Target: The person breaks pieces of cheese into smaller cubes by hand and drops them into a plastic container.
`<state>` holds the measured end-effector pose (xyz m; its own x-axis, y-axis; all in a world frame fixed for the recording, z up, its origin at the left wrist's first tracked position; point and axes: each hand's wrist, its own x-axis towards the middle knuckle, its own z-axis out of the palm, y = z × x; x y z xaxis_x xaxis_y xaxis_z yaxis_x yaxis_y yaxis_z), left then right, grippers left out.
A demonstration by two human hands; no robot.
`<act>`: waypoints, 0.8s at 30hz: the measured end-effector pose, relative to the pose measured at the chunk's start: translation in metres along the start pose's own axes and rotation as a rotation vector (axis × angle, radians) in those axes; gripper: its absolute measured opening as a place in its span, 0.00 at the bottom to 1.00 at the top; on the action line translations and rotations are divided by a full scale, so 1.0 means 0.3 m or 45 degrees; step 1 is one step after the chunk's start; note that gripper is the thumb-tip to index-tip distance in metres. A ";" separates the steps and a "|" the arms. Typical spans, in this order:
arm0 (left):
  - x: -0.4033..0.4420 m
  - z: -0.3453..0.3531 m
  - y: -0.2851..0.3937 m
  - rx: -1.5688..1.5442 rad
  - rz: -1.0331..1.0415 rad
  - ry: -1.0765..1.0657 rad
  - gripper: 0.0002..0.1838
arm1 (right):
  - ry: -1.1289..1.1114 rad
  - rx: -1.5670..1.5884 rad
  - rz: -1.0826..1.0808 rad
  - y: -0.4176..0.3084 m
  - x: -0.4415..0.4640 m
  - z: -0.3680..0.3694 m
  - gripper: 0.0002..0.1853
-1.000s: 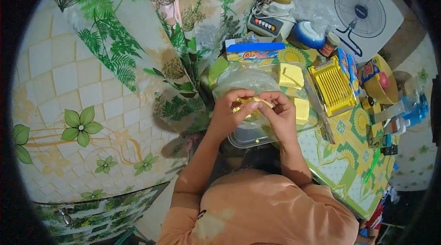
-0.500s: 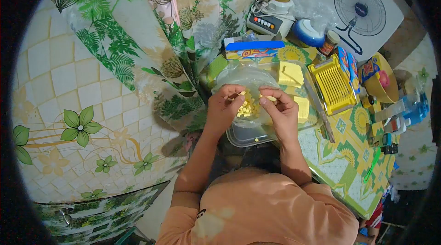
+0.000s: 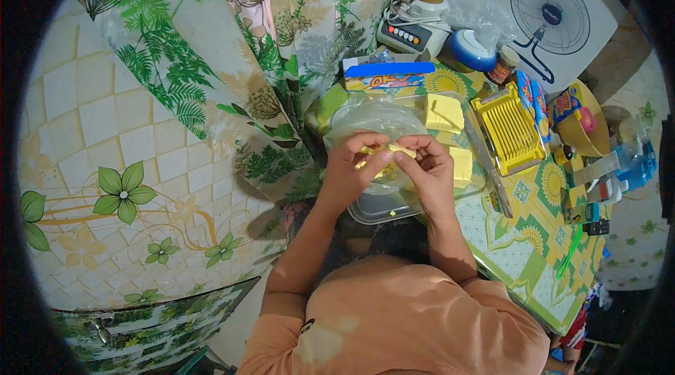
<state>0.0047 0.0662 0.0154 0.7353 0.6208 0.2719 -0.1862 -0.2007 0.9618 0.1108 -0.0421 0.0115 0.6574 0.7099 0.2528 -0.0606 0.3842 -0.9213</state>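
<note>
My left hand [image 3: 355, 167] and my right hand [image 3: 432, 167] meet over a clear plastic bag [image 3: 376, 118]. Between their fingertips they pinch a yellow cheese-like piece [image 3: 401, 151], mostly covered by the fingers. Small yellow cubes [image 3: 383, 173] show in the bag just below, partly hidden by my left hand. The bag lies in a clear plastic tray [image 3: 376, 219], where one loose cube [image 3: 392, 212] rests by the near rim. Two yellow blocks, an upper block [image 3: 444, 115] and a lower block [image 3: 462, 167], sit to the right of my hands.
A long knife [image 3: 502, 196] lies along the tray's right side. Beyond it stands a yellow slotted rack [image 3: 513, 129]. A blue-topped box [image 3: 390, 74], a blender [image 3: 415, 30] and a jar [image 3: 503, 66] are behind. A yellow bowl [image 3: 598, 129] and a green utensil [image 3: 569, 252] are at right.
My hands have come together from slightly apart, the left moving right. The yellow piece at the right fingertips now sits between both hands, and the left hand covers more of the cubes.
</note>
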 end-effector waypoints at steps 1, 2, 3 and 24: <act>0.001 0.000 -0.002 -0.028 -0.024 -0.020 0.10 | -0.001 0.004 0.008 0.000 0.000 0.000 0.12; 0.002 0.001 -0.009 -0.057 -0.049 -0.040 0.11 | -0.010 0.008 0.014 0.000 0.000 0.000 0.12; 0.003 0.001 -0.015 -0.086 -0.073 -0.060 0.11 | -0.019 0.013 0.019 0.001 0.001 -0.002 0.12; 0.018 -0.019 -0.069 -0.053 0.093 0.097 0.10 | 0.067 -0.054 -0.008 -0.012 -0.010 -0.007 0.10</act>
<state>0.0089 0.0780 -0.0030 0.6674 0.6617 0.3417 -0.2656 -0.2172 0.9393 0.1108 -0.0468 0.0134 0.6964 0.6749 0.2440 -0.0248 0.3624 -0.9317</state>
